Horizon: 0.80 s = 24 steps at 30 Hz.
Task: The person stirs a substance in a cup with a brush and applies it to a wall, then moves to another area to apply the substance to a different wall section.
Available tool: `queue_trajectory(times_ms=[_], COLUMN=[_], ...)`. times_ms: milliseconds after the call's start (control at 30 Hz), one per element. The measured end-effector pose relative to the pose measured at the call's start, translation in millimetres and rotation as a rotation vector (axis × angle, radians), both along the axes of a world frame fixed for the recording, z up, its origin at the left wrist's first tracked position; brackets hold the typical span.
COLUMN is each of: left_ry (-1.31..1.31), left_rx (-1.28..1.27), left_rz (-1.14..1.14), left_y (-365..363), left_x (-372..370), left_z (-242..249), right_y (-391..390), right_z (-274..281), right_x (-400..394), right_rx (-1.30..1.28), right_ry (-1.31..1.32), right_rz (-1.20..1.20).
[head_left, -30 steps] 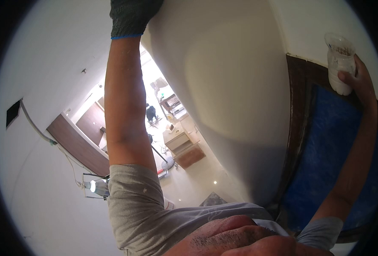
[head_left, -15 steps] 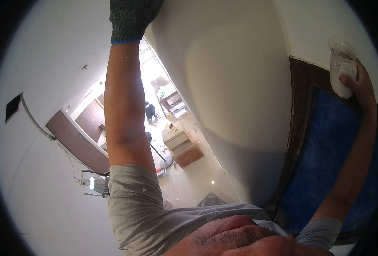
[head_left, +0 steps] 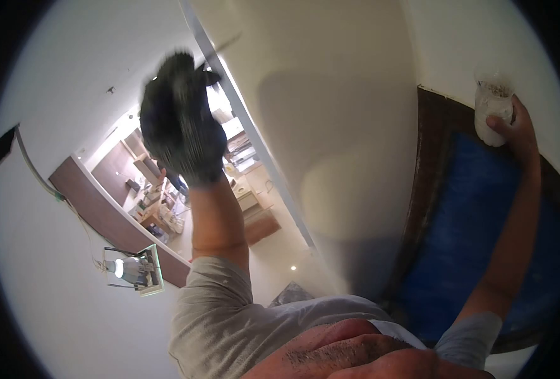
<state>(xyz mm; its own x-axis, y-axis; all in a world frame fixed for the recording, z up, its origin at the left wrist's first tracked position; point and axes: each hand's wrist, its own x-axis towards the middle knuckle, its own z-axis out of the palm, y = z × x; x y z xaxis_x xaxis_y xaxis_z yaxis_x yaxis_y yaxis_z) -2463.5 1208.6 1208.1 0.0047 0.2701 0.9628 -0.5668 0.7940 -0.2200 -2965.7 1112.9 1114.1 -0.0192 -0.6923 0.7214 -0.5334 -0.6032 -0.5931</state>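
One whitish-filled bottle (head_left: pixel 491 107) in bare hand (head_left: pixel 513 129)

Both hands (head_left: pixel 182 129) raised (one gloved (head_left: pixel 513 129) bare).

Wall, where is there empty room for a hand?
Bare wall lies between the gloved left hand and the right hand. It is tight where that hand holds the bottle by the dark frame.

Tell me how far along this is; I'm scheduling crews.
Done: the white plastered wall looks smooth. In hand: the dark knit-gloved left hand is raised and blurred; the bare right hand grips a clear plastic cup of white material. What remains isn't visible.
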Motion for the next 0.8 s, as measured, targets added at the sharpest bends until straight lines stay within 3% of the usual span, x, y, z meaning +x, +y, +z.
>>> queue_trajectory(times_ms=[67, 167, 233, 300, 433, 467, 533, 567, 633, 700, 767, 800], left_ry=[0.019, 0.106, 0.122, 0.138, 0.006, -0.047, 0.048, 0.196, 0.334, 0.31, 0.292, 0.257], left_rx=[0.165, 0.248, 0.355, 0.42, 0.622, 0.635, 0.715, 0.781, 0.854, 0.853, 0.836, 0.801], left_rz=[-0.092, -0.361, -0.706, -0.79, -0.676, -0.49, -0.476, -0.649, -0.629, -0.33, -0.118, -0.119], left_y=[14, 9, 4, 4, 7, 15, 27, 33, 34, 35, 38, 35], left_x=[8, 1, -1, -18, -23, -20, -18, -20, -16, -1, 9, 17], left_z=[-54, -124, -161, -190, -223, -215, -210, -215, -217, -214, -209, -213], right_y=[6, 26, 46, 57, 82, 87, 93, 93, 93, 91, 93, 93], right_z=[-1, -6, -12, -22, -36, -33, -31, -34, -33, -27, -23, -23], right_x=[5, 54, 109, 156, 256, 273, 303, 318, 337, 349, 357, 359], right_rx=[-0.007, 0.019, 0.092, 0.075, 0.264, 0.295, 0.286, 0.247, 0.153, 0.046, 0.056, 0.036], right_ry=[-0.012, -0.07, -0.177, -0.046, -0.297, -0.283, -0.243, -0.218, -0.114, 0.036, -0.001, -0.017], right_rz=[-0.014, 0.196, 0.429, 0.415, 0.819, 0.859, 0.916, 0.931, 0.924, 0.878, 0.953, 0.955])
